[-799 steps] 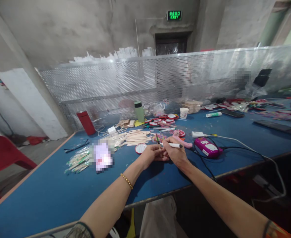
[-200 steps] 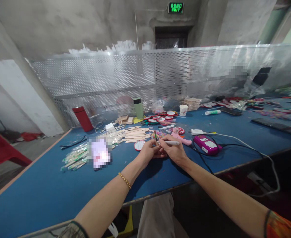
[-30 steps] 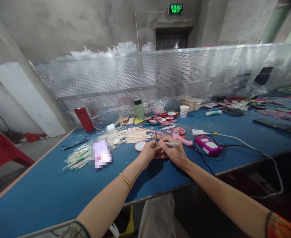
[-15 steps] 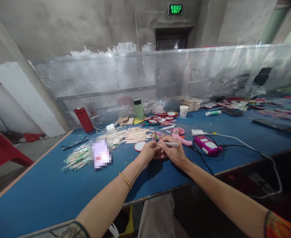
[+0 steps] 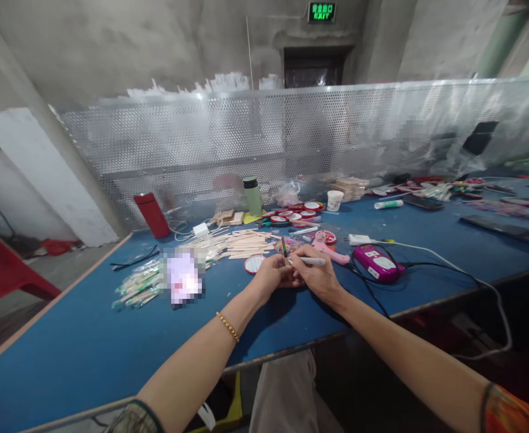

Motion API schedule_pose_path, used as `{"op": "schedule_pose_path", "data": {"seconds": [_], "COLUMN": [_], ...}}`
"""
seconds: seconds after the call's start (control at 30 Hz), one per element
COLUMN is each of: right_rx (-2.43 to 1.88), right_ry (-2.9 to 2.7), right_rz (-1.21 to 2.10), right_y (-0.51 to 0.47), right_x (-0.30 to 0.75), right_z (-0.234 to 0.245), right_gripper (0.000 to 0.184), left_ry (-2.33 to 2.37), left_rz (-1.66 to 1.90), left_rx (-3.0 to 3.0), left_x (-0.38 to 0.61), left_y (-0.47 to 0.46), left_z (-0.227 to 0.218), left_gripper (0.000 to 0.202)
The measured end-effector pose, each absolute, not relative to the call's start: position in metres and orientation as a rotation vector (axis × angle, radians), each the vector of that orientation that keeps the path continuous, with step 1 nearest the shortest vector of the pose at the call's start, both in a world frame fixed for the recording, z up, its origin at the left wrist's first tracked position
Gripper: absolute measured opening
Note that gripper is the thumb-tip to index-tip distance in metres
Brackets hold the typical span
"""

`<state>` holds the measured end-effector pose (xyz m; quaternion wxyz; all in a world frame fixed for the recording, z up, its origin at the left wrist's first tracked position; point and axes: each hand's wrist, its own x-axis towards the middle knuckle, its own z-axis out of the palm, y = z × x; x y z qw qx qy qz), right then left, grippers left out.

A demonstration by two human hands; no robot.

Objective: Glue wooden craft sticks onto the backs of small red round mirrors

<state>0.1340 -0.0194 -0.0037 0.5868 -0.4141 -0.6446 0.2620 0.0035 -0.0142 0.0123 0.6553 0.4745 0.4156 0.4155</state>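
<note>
Left hand: (image 5: 271, 278) fingers curled round a thin painted stick (image 5: 284, 246), which stands nearly upright out of the grip, red and green bands showing
Right hand: (image 5: 315, 278) closed on a white marker pen (image 5: 308, 261) in a writing grip; pen lies nearly level, tip pointing left and meeting the stick just above the left fingers
Hands: touching each other, low over the blue table (image 5: 88, 349), near its front edge
Just beyond left hand: small round red-rimmed mirror (image 5: 253, 264) flat on the table
Further back left: pile of plain wooden sticks (image 5: 246, 243)
Right of hands: pink glue gun (image 5: 327, 249), then a magenta device (image 5: 377, 264) with black cable
Far side: green flask (image 5: 252, 195), red flask (image 5: 152, 214), white paper cup (image 5: 335, 200), perforated metal screen (image 5: 291, 132)
Left wrist: bead bracelet (image 5: 228, 326)
</note>
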Motion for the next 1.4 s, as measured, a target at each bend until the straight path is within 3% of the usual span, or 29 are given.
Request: {"op": "schedule_pose_path", "data": {"seconds": [1.4], "right_rx": [-0.985], "right_ry": [-1.496], "right_rz": [0.574], "right_y": [-0.0203], "right_x": [0.1339], "right_z": [-0.0022], "right_gripper": [0.023], "left_ry": [0.923], "left_rz": [0.951], "left_rx": [1.090], "left_x": [0.0016], "left_y": [-0.0113], "left_z": [0.0062], "left_gripper": [0.024]}}
